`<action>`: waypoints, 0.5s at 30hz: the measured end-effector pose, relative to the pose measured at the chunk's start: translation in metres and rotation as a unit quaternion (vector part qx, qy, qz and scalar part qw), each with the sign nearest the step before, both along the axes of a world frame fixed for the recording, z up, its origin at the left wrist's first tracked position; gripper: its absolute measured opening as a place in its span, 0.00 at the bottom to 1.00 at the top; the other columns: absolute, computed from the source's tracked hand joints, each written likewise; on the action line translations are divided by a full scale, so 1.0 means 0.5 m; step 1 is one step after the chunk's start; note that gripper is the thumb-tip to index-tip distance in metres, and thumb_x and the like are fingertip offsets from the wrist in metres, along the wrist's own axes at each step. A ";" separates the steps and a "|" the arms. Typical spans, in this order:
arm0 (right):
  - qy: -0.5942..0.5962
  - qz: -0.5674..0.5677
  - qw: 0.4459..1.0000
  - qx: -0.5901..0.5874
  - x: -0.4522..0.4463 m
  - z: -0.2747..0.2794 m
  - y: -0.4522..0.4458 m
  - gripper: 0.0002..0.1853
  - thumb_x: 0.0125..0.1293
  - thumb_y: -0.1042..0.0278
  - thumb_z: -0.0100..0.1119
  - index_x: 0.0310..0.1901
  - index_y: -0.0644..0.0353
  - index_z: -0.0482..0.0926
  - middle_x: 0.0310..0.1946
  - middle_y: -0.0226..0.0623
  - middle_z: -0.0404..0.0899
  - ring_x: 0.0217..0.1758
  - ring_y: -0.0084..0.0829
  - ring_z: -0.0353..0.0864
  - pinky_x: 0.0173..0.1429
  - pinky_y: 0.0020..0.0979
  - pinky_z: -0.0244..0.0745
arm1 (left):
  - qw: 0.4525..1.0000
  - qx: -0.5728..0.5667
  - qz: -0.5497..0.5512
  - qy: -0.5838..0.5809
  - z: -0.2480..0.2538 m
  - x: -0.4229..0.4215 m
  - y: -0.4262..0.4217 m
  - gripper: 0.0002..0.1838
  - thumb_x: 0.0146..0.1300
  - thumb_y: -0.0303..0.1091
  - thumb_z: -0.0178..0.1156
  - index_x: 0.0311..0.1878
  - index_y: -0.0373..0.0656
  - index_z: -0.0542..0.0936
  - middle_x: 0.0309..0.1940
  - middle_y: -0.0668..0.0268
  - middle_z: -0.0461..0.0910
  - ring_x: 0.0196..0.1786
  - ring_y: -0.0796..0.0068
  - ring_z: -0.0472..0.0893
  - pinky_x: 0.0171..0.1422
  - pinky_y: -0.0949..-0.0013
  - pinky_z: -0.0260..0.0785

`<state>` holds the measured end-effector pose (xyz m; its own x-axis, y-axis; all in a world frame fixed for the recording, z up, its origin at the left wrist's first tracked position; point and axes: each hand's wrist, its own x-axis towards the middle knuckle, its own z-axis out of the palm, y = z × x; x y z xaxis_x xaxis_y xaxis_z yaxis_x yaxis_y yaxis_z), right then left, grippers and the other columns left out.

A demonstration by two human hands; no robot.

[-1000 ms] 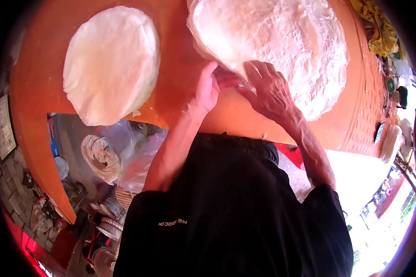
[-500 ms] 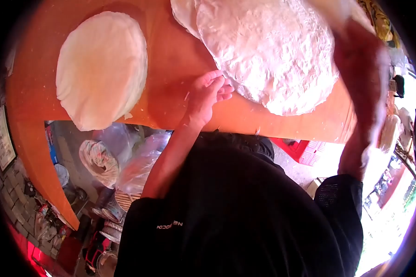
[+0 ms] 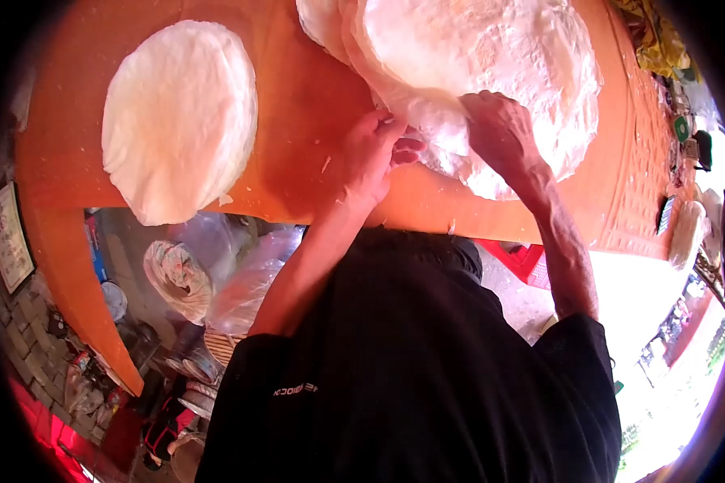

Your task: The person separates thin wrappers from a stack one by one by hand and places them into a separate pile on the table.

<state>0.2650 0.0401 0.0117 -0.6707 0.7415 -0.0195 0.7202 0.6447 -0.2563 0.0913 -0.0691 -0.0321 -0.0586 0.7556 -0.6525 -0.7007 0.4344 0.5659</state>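
A stack of thin, pale, round flatbread sheets [image 3: 532,48] lies at the top of the view, its surface wrinkled and shiny toward the near edge. My left hand [image 3: 379,153] is at the near left rim of the stack, thumb and fingers closed on the edge of a sheet. My right hand [image 3: 503,133] rests over the near part, its curled fingers gripping the top sheet's edge; its fingertips are partly hidden. Between the two hands the sheet bunches slightly. To the left lies a separate pile of smooth round flatbread sheets [image 3: 181,121], apart from both hands.
The orange table [image 3: 298,137] has a cut-out edge in front of me. Below it are plastic bags [image 3: 250,282], a rolled cloth-like bundle [image 3: 177,282] and a red plastic crate [image 3: 524,262]. A dark phone-like object [image 3: 666,215] lies at the table's right side.
My right hand has come from the far right down and left onto the sheet's near edge. The top sheet now lies differently, looking smoother. My left hand has barely shifted.
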 end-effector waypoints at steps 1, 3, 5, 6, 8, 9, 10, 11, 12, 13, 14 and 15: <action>-0.029 -0.001 0.999 -0.020 -0.020 0.000 -0.001 0.06 0.52 0.77 0.51 0.31 0.61 0.78 0.30 0.44 0.79 0.37 0.47 0.80 0.39 0.43 0.76 | 1.000 0.005 -0.002 -0.025 0.002 -0.001 0.008 0.08 0.68 0.34 0.55 0.47 0.43 0.75 0.34 0.63 0.82 0.34 0.70 0.84 0.32 0.74 0.73; -0.027 0.007 0.999 -0.028 -0.046 -0.008 -0.005 0.06 0.51 0.76 0.52 0.30 0.62 0.78 0.30 0.46 0.79 0.36 0.47 0.81 0.39 0.42 0.76 | 0.999 0.009 -0.009 -0.040 -0.007 0.002 0.017 0.08 0.68 0.35 0.55 0.46 0.43 0.75 0.33 0.63 0.82 0.33 0.70 0.84 0.30 0.75 0.72; -0.019 0.002 0.999 -0.038 -0.058 -0.011 -0.007 0.04 0.53 0.75 0.52 0.31 0.61 0.77 0.29 0.45 0.77 0.37 0.48 0.79 0.41 0.44 0.75 | 0.998 0.015 -0.013 -0.055 -0.014 -0.001 0.023 0.09 0.68 0.36 0.55 0.45 0.43 0.76 0.32 0.62 0.83 0.31 0.71 0.84 0.27 0.76 0.70; -0.022 -0.005 0.999 -0.045 -0.063 -0.009 -0.006 0.04 0.53 0.75 0.53 0.30 0.61 0.77 0.28 0.46 0.77 0.37 0.48 0.79 0.41 0.45 0.74 | 0.999 0.022 -0.016 -0.047 -0.018 -0.002 0.024 0.09 0.68 0.37 0.54 0.45 0.43 0.76 0.32 0.62 0.83 0.31 0.71 0.84 0.25 0.77 0.68; -0.026 -0.017 0.998 -0.056 -0.075 -0.006 -0.009 0.03 0.53 0.75 0.53 0.30 0.62 0.76 0.28 0.46 0.77 0.37 0.49 0.79 0.41 0.45 0.74 | 0.999 0.025 -0.025 -0.041 -0.031 -0.002 0.023 0.09 0.68 0.38 0.54 0.44 0.43 0.77 0.32 0.61 0.83 0.31 0.72 0.84 0.24 0.77 0.67; -0.052 -0.019 0.995 -0.077 -0.088 -0.006 -0.004 0.06 0.54 0.73 0.54 0.33 0.62 0.77 0.30 0.48 0.78 0.38 0.49 0.79 0.42 0.45 0.74 | 0.998 0.024 -0.029 -0.044 -0.042 -0.005 0.029 0.09 0.68 0.37 0.53 0.43 0.43 0.77 0.32 0.61 0.83 0.31 0.72 0.84 0.25 0.77 0.66; -0.079 -0.022 0.992 -0.099 -0.092 -0.005 -0.004 0.08 0.55 0.71 0.56 0.37 0.62 0.78 0.32 0.49 0.79 0.39 0.50 0.80 0.43 0.45 0.74 | 0.998 0.022 -0.034 -0.048 -0.046 -0.007 0.029 0.09 0.68 0.37 0.52 0.42 0.42 0.77 0.32 0.61 0.83 0.31 0.73 0.83 0.25 0.77 0.66; -0.079 -0.026 0.991 -0.101 -0.086 -0.002 -0.016 0.08 0.55 0.71 0.56 0.37 0.62 0.78 0.32 0.49 0.79 0.39 0.50 0.80 0.43 0.45 0.74 | 0.998 0.021 -0.038 -0.049 -0.049 -0.010 0.025 0.09 0.68 0.37 0.52 0.42 0.42 0.77 0.32 0.61 0.83 0.31 0.73 0.83 0.25 0.77 0.66; 0.010 -0.015 0.997 -0.069 -0.080 0.002 -0.033 0.10 0.59 0.67 0.57 0.40 0.63 0.76 0.30 0.47 0.79 0.36 0.48 0.80 0.39 0.43 0.75 | 0.998 0.034 -0.048 -0.034 -0.052 -0.018 0.027 0.09 0.68 0.36 0.51 0.42 0.42 0.77 0.32 0.61 0.83 0.32 0.73 0.83 0.25 0.76 0.66; 0.100 0.000 0.994 -0.036 -0.075 0.003 -0.047 0.13 0.62 0.63 0.58 0.42 0.63 0.75 0.28 0.45 0.79 0.32 0.45 0.80 0.36 0.42 0.75 | 0.997 0.048 -0.054 -0.019 -0.051 -0.025 0.032 0.09 0.68 0.35 0.50 0.41 0.42 0.77 0.32 0.60 0.83 0.32 0.73 0.83 0.26 0.76 0.67; 0.167 -0.002 0.986 0.002 -0.064 -0.006 -0.063 0.14 0.60 0.65 0.59 0.45 0.60 0.73 0.34 0.44 0.80 0.38 0.44 0.80 0.40 0.41 0.74 | 0.997 0.054 -0.044 -0.035 -0.048 -0.026 0.033 0.08 0.67 0.33 0.51 0.42 0.41 0.77 0.34 0.60 0.83 0.35 0.71 0.82 0.32 0.73 0.71; 0.167 0.002 0.986 0.000 -0.062 -0.019 -0.067 0.14 0.60 0.65 0.59 0.45 0.60 0.73 0.34 0.44 0.80 0.38 0.44 0.80 0.40 0.41 0.74 | 0.997 0.054 -0.040 -0.035 -0.046 -0.022 0.034 0.08 0.67 0.33 0.51 0.42 0.41 0.77 0.34 0.60 0.83 0.35 0.71 0.82 0.32 0.73 0.71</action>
<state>0.2341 0.0066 0.0021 -0.6418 0.7394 0.2034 0.5937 0.6470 -0.4784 0.0804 -0.0520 -0.0552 0.0485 0.8216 -0.5681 -0.7056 0.4307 0.5627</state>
